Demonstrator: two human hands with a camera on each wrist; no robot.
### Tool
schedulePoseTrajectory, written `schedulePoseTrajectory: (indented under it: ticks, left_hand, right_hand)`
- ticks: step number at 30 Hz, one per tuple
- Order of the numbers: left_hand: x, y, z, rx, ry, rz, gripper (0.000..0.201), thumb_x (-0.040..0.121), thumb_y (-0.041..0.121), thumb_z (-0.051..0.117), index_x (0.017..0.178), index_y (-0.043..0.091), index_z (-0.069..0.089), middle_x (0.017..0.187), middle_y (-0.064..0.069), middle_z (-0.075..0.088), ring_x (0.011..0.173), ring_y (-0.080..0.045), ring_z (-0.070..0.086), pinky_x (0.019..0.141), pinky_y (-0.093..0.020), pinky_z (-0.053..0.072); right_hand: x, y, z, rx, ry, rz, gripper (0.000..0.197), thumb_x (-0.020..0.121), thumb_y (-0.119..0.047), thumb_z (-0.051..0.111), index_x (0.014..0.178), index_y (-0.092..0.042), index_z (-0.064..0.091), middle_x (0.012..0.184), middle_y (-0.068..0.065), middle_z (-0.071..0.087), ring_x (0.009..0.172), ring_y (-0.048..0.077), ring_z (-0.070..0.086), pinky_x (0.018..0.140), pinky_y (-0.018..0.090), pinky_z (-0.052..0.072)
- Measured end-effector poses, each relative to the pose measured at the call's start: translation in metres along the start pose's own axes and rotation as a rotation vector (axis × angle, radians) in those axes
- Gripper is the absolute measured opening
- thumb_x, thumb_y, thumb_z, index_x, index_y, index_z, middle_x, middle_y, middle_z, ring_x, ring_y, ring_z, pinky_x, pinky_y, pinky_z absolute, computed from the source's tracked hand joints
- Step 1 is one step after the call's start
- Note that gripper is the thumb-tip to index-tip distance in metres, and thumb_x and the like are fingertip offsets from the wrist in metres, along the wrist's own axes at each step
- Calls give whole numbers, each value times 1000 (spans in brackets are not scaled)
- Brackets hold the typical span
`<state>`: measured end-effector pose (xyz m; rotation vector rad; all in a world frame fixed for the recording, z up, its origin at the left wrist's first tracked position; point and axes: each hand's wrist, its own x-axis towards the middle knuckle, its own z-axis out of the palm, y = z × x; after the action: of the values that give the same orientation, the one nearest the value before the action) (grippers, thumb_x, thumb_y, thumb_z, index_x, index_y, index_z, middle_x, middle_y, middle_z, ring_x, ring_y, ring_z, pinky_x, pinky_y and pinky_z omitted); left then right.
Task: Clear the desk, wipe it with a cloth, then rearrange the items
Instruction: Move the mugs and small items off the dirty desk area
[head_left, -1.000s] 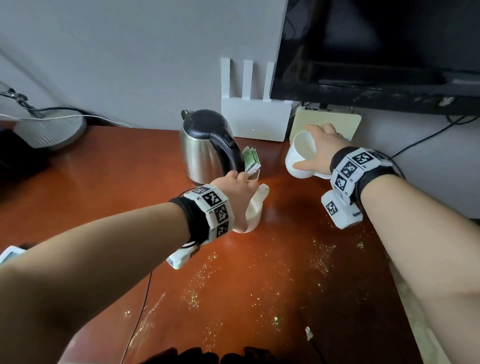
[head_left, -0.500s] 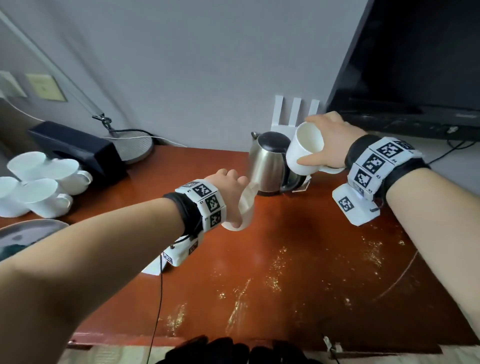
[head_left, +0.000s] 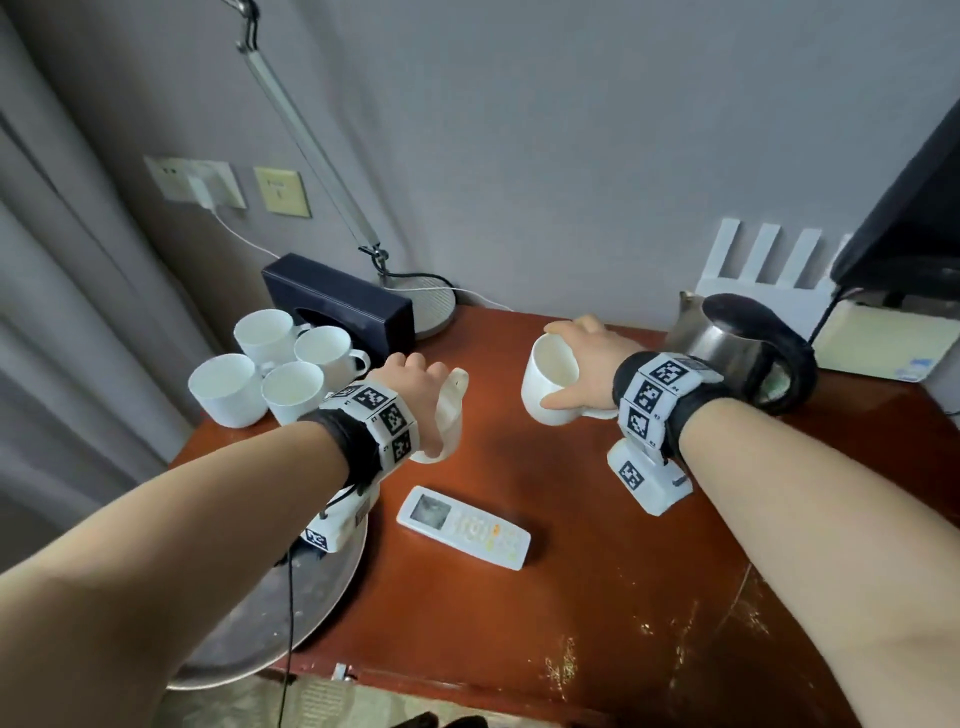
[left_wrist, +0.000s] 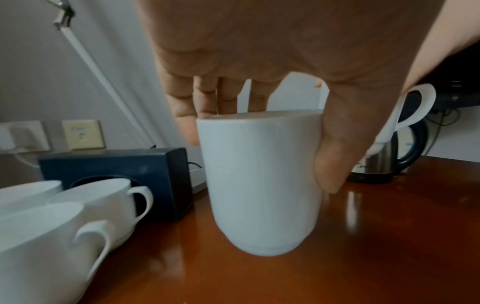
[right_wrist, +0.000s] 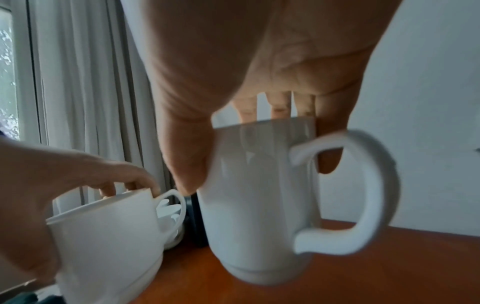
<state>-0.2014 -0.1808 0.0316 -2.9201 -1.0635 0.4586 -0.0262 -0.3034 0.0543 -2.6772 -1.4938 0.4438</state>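
My left hand (head_left: 410, 384) grips a white mug (head_left: 449, 415) by its rim from above, just over the red-brown desk (head_left: 597, 571). In the left wrist view the fingers (left_wrist: 205, 102) and thumb clamp that mug (left_wrist: 262, 181) upright, its base off the wood. My right hand (head_left: 587, 358) grips a second white mug (head_left: 545, 382) the same way, a little higher and to the right. The right wrist view shows this mug (right_wrist: 262, 205) with its handle (right_wrist: 363, 195) pointing right, and the left hand's mug (right_wrist: 109, 236) lower left.
Several white cups (head_left: 280, 371) cluster at the desk's back left by a dark box (head_left: 337, 306) and a lamp base (head_left: 431, 306). A steel kettle (head_left: 737, 348) and white router (head_left: 763, 280) stand at the back right. A white remote (head_left: 462, 526) lies mid-desk. A round metal tray (head_left: 291, 613) sits front left.
Both hands have carried their mugs leftward, away from the kettle and toward the cluster of cups. The view has swung left and down, bringing the remote and the tray into sight.
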Motion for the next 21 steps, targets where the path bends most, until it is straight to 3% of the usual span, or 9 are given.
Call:
schedulePoseTrajectory:
  ticks: [10,21]
  left_hand:
    - [51,-33,38,-7,-70,-56,72,69,31,71,131,20,36,122,-5,45,117,-24,42,92,-33,43]
    - [78,-50,56,27,-159,-16,81,70,24,74,137,17,29,134,-6,38,122,-24,38,102,-33,38]
  right_hand:
    - [97,-56,41,-68,-114,-111,89,73,-42,73,144,-29,22,144,2,25,126,28,38,99,40,39]
    - [160,-79,65,-117,-219,-213,88,71,-43,71,144,-29,22,143,2,24,126,28,35,96,43,42]
